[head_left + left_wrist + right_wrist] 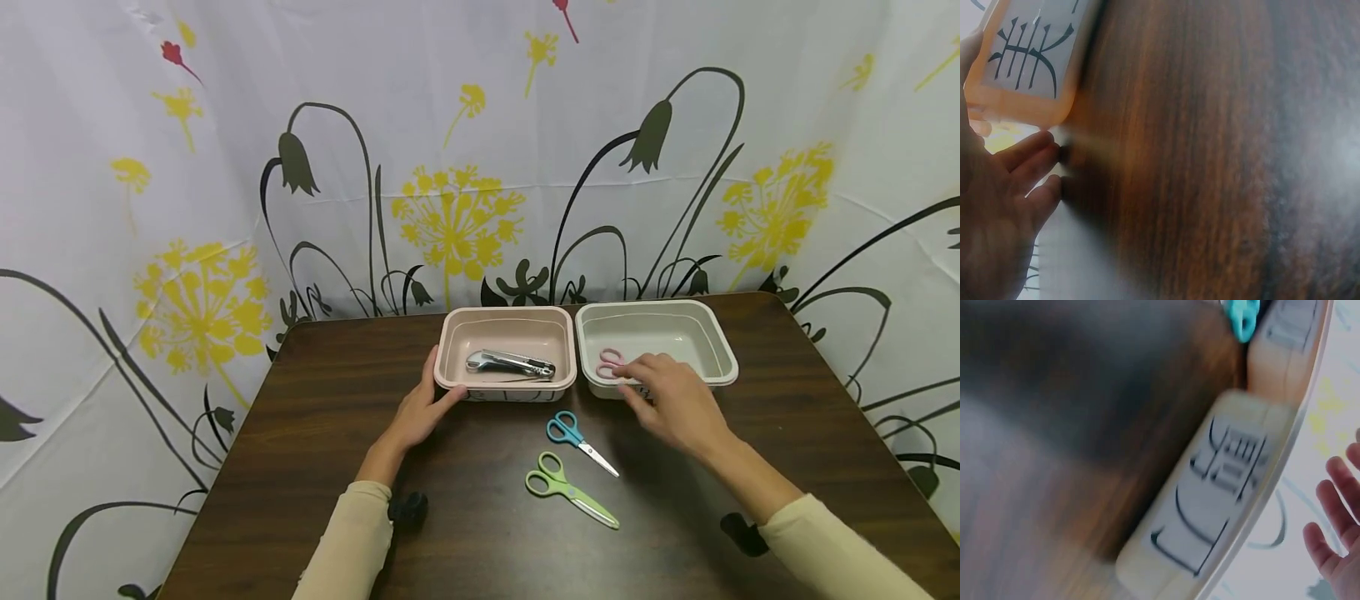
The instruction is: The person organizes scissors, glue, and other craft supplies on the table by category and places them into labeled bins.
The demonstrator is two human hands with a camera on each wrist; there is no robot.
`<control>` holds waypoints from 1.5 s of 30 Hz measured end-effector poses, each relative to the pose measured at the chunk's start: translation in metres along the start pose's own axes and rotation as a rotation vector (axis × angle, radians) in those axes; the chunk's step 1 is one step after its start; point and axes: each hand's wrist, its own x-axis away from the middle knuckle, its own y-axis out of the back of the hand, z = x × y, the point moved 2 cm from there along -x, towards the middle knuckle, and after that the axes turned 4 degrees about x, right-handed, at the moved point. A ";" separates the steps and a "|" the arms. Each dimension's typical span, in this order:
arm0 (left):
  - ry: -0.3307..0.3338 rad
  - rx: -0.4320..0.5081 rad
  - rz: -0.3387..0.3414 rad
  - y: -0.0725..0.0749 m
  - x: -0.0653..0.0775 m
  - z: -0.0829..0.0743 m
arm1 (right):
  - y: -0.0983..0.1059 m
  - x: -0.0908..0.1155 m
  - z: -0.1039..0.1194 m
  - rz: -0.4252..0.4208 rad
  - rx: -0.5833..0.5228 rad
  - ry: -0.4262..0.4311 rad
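My left hand (416, 414) holds the front left corner of a pink plastic bin (442, 350), thumb on the front rim and fingers along the side. Inside that bin lies a box cutter (510, 364) with a silvery body. Over the front of a whitish bin (712, 333) hovers my right hand (678, 406), its fingers apart and loosely bent in the right wrist view. Pink scissors handles (611, 363) show in this bin beside my fingertips; the blades are hidden. Blue scissors (573, 435) and green scissors (564, 485) lie on the table in front of the bins.
The two bins stand side by side at the back edge of the dark wood table (480, 550). Dark handwritten labels mark their fronts, like the label (1210, 494) in the right wrist view. Behind hangs a white curtain (480, 83) with flower prints.
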 end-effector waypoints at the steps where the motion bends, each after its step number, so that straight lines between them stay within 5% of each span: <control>1: 0.001 0.002 0.000 0.000 0.000 0.001 | -0.002 0.005 0.007 0.016 0.013 0.029; 6: -0.002 0.009 -0.006 -0.001 0.000 0.003 | -0.016 0.030 0.034 0.155 0.022 0.100; 15: -0.003 0.012 -0.003 -0.001 -0.001 0.001 | -0.035 0.070 0.060 0.395 -0.026 0.071; 45: 0.007 -0.002 -0.006 -0.002 -0.003 0.001 | -0.055 0.088 0.074 0.360 0.035 0.052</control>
